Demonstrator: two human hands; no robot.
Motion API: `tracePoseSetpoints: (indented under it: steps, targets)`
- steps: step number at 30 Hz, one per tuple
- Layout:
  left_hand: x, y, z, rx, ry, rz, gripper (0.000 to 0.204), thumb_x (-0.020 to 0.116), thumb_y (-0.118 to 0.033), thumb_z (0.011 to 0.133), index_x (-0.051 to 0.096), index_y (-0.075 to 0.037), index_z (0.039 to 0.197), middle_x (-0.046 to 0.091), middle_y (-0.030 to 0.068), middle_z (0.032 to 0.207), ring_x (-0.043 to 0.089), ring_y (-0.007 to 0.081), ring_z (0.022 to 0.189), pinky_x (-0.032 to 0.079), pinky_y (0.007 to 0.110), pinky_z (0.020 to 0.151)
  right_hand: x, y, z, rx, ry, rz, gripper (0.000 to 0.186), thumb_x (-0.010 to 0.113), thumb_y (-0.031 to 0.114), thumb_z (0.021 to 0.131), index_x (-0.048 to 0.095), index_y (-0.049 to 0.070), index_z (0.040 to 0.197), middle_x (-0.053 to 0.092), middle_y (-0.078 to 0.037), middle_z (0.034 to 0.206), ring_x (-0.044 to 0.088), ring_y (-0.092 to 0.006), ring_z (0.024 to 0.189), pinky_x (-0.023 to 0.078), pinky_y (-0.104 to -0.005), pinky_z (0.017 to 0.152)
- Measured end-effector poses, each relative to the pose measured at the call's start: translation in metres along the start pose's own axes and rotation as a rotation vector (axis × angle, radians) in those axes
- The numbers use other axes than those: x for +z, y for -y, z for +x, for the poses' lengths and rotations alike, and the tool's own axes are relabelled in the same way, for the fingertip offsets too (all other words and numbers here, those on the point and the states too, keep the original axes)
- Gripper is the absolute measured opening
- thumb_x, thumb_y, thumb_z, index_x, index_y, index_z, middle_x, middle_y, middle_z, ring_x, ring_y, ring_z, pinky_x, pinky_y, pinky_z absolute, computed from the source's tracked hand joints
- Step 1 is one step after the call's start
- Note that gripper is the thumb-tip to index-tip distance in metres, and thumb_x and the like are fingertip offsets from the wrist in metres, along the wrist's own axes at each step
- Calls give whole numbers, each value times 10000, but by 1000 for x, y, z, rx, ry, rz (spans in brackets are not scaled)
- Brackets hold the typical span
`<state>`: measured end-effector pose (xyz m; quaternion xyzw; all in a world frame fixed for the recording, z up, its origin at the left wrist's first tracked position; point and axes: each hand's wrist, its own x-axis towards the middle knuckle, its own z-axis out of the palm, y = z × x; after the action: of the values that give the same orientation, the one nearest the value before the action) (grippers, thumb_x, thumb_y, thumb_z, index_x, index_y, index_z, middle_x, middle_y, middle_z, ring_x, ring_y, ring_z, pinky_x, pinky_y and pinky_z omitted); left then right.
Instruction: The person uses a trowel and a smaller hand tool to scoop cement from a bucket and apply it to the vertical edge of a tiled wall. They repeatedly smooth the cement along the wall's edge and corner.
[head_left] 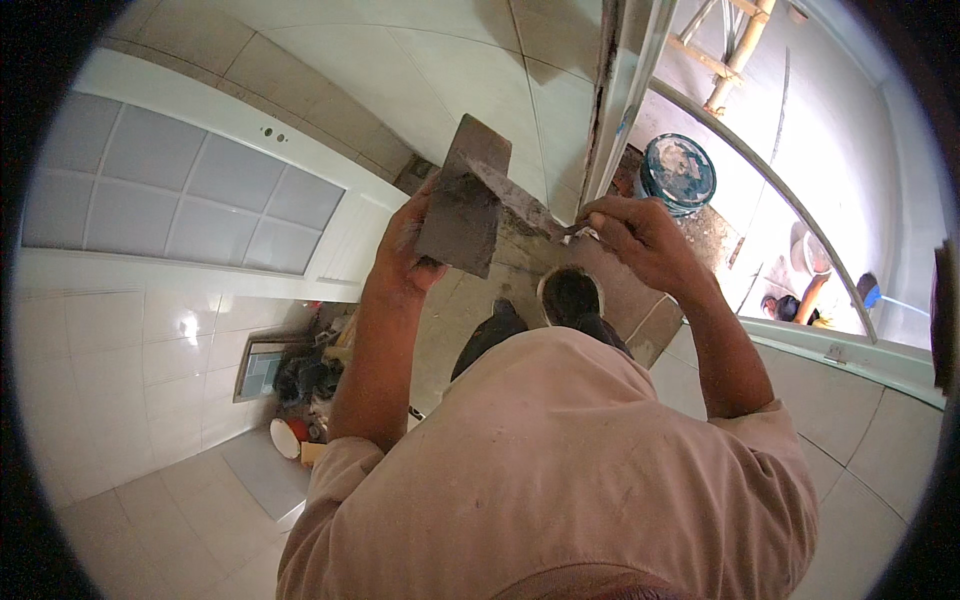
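Observation:
My left hand [408,240] is wrapped round a dark rectangular plastering float [462,215], held up in front of me with its flat face showing. Grey smears cover that face. In my right hand [640,242] is the handle of a small pointed trowel [525,210], the fingers closed on it. The trowel's dirty blade reaches leftward, and its tip end lies over or against the float's face; whether they touch I cannot tell. Below both tools, my dark shoes [570,295] stand on the tiled floor.
A white door [340,235] with frosted panes stands at left; a door frame [625,110] rises ahead. Beyond it are a mortar-stained bucket [680,172] and a bamboo ladder [735,60]. Clutter and a red-and-white round container [288,438] lie at lower left.

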<state>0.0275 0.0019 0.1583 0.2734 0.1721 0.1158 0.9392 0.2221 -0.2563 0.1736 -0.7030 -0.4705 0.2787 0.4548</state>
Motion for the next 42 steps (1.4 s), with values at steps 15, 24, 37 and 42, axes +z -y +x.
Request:
tracePoseSetpoints:
  steps: [15,24,37,42]
  targets:
    - [5,13,49,47,-361,310,353,508,-299,1037,618,-21,1224,666,116,1164,642,229,1073,536,367,931,36,-16,-27,343,291,877,436,528,429,1024,650,31,896,506,-13,543,477,-162,425,395,-324,400]
    - [-65,16,-17,9,-513,130,377,443,-252,1064,545,-27,1349,641,149,1271,664,318,1102,574,470,931,-99,128,39,-441,-291,749,463,460,328,1057,535,-25,1347,620,-122,845,596,-144,592,511,-274,498]
    - [-117,15,-63,89,-554,-71,362,454,-298,1051,596,-76,1300,667,122,1230,676,317,1082,592,496,890,-123,150,94,-471,-526,462,340,509,204,1061,624,-22,1289,572,-12,727,527,-63,573,442,-235,463]
    - [-130,12,-65,52,-444,41,331,502,-283,1033,611,-82,1273,676,120,1205,683,313,1057,593,491,875,-107,143,84,-412,-514,350,327,488,160,1057,628,-42,1272,556,-8,709,497,-46,568,424,-233,479]
